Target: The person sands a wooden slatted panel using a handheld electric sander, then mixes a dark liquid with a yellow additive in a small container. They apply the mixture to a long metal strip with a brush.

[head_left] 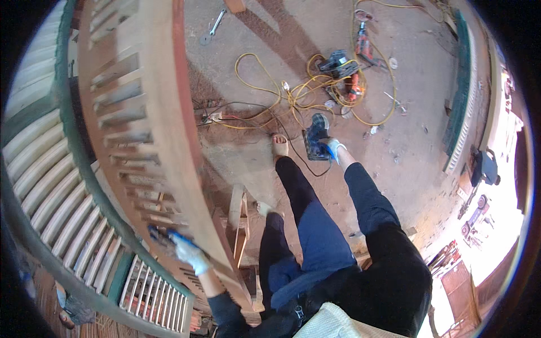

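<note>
My right hand, in a white and blue glove, is closed on a dark electric sander, held low over the floor by my foot. A dark cord trails from the tool. My left hand, gloved alike, lies against a wooden slatted panel that stands on edge at my left. Its fingers look stretched out over the slats, with a slight blur.
Yellow cords tangle on the floor ahead around dark and orange power tools. A wrench lies at the far left. Green-framed slatted panels stand left; another panel lies right. A wooden trestle stands beside my legs.
</note>
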A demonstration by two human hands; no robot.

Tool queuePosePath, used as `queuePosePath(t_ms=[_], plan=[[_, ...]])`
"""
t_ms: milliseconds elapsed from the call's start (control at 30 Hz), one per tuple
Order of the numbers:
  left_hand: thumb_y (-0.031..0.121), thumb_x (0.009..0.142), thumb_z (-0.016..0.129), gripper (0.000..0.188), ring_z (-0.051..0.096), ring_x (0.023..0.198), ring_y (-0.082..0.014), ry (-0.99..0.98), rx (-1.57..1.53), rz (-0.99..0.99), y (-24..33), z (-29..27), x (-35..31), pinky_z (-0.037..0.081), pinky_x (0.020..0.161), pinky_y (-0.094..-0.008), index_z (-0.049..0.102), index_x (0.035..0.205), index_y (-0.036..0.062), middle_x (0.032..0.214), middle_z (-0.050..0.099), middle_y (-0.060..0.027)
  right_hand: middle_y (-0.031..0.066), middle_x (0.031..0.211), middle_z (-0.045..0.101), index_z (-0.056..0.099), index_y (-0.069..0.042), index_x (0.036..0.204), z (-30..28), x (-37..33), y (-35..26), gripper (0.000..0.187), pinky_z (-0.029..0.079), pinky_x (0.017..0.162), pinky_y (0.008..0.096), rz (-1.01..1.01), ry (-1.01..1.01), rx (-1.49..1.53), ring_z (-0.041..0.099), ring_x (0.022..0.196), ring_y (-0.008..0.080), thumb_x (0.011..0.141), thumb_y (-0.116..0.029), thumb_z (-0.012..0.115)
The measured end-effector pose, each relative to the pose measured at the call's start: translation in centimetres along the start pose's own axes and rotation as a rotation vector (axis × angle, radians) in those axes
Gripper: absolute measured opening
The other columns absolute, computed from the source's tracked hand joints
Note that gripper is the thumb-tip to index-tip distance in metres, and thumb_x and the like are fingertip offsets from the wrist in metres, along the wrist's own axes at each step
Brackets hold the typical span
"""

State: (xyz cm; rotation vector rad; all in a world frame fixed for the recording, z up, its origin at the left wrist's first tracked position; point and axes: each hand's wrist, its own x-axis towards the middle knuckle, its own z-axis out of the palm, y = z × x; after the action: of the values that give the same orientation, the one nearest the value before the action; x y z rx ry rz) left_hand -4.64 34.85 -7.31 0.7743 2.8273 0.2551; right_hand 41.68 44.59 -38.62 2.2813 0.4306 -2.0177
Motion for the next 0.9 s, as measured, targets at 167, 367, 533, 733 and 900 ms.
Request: queuePosePath(t_ms=[167,367,533,733,900], plan=[[0.017,0.099,0.046,0.048,0.057,0.110,-0.0316,-0.052,0.288,0.051,-5.7,-1.4,-0.9,0.047,0.094,-0.0390,0.035,0.140,-0.0041,0.127,0.053,-0.0244,0.0106,0.088,0.071,0.071,-0.009,0.091,0.5,14.8,4.8,0.020,0.055,0.068,0.0420,-0.570,-0.365,0.426,0.068,0.074,0.0267,0.079,-0.024,0.064],[0.028,0.101,0.039,0.050,0.042,0.126,-0.0288,-0.042,0.025,0.061,-10.7,-3.3,-0.8,0.034,0.108,-0.0380,0.032,0.143,-0.0001,0.144,0.037,-0.0196,0.0175,0.103,0.067,0.071,-0.008,0.093,3.9,18.8,-2.1,0.034,0.053,0.080,0.0421,-0.150,0.293,-0.679,0.065,0.099,0.0324,0.077,-0.038,0.067],[0.025,0.103,0.035,0.050,0.034,0.135,-0.0291,0.016,-0.262,0.048,-11.5,0.4,0.1,0.024,0.114,-0.0368,0.028,0.145,-0.0001,0.150,0.031,-0.0165,0.0171,0.097,0.068,0.053,-0.003,0.121,0.4,17.2,-0.8,0.051,0.053,0.073,0.0423,-0.588,0.495,-0.693,0.066,0.088,0.0337,0.082,-0.035,0.061],[0.050,0.096,0.037,0.061,0.027,0.138,-0.0345,0.124,0.264,0.147,-1.5,1.5,0.2,0.019,0.111,-0.0514,0.033,0.147,0.0157,0.152,0.029,-0.0142,0.0192,0.109,0.065,0.060,-0.006,0.114,4.4,-0.4,-1.1,0.042,0.052,0.077,0.0440,-0.568,0.205,-1.022,0.065,0.095,0.0341,0.089,-0.039,0.051],[0.051,0.091,0.047,0.062,0.028,0.133,-0.0438,0.106,0.411,0.044,1.0,-0.2,0.2,0.020,0.110,-0.0559,0.038,0.143,0.0200,0.145,0.034,-0.0209,0.0068,0.092,0.069,0.067,-0.008,0.104,13.4,-12.9,-5.4,0.043,0.050,0.064,0.0336,-0.312,-0.234,-0.106,0.065,0.076,0.0216,0.091,-0.047,0.055]])
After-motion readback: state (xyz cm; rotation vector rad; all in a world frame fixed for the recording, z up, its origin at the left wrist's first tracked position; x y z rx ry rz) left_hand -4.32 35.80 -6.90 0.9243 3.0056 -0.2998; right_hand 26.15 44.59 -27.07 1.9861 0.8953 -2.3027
